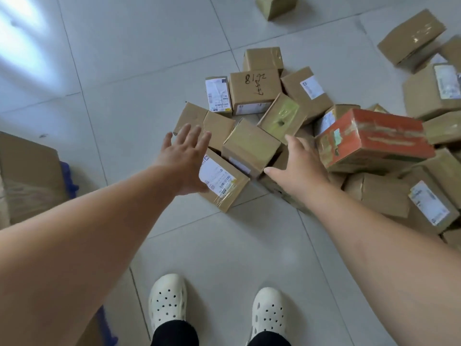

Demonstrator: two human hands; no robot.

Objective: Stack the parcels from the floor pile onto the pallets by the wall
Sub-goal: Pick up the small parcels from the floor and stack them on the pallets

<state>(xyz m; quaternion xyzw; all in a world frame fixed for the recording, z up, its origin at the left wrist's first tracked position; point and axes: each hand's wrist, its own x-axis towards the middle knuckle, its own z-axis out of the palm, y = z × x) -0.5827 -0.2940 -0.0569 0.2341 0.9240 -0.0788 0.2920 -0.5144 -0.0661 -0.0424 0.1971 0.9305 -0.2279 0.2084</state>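
Note:
A pile of brown cardboard parcels lies on the tiled floor ahead and to the right. My left hand [185, 156] hovers with fingers spread above a labelled parcel [223, 182] at the pile's near edge, holding nothing. My right hand [298, 162] reaches in with fingers straight, beside a taped brown parcel [250, 146] that sits between both hands. An orange-red box [374, 138] lies on the pile just right of my right hand. A parcel with black handwriting [254, 89] sits farther back.
A large cardboard box [27, 176] rests on a blue pallet [68, 181] at the left edge. More parcels [411, 37] lie scattered at the top right, one [277, 5] at the top. My feet in white clogs [168, 300] stand on the floor tiles.

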